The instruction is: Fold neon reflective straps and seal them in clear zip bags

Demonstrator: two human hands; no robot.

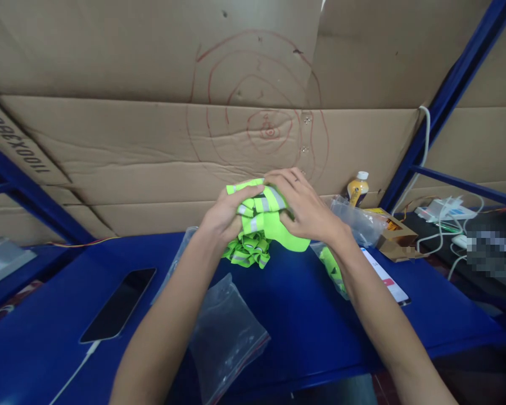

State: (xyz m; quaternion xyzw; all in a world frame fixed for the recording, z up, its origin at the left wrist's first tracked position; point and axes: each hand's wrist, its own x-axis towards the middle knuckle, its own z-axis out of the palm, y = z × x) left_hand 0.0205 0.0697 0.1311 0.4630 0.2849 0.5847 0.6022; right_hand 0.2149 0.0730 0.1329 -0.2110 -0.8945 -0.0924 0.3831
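Between my two hands, raised above the blue table, is a bundle of neon-green reflective straps (259, 208) with silver stripes, like a folded safety vest or harness. My left hand (230, 211) grips its left side, thumb on top. My right hand (301, 205) is closed around its right side, and a smooth green flap hangs below those fingers. More green reflective straps (251, 250) sit in a loose heap on or just above the table under the bundle. A clear zip bag (230, 332) lies flat nearer to me. Beside my right forearm is a clear bag with green material (332, 269).
A black phone (120, 306) on a white cable lies at left, a lit phone (385, 278) at right. Behind stand a yellow-drink bottle (358, 188), crumpled clear plastic (358, 220) and an open cardboard box (394, 236). A cardboard wall (152, 140) closes the back; blue posts (455, 95) flank it.
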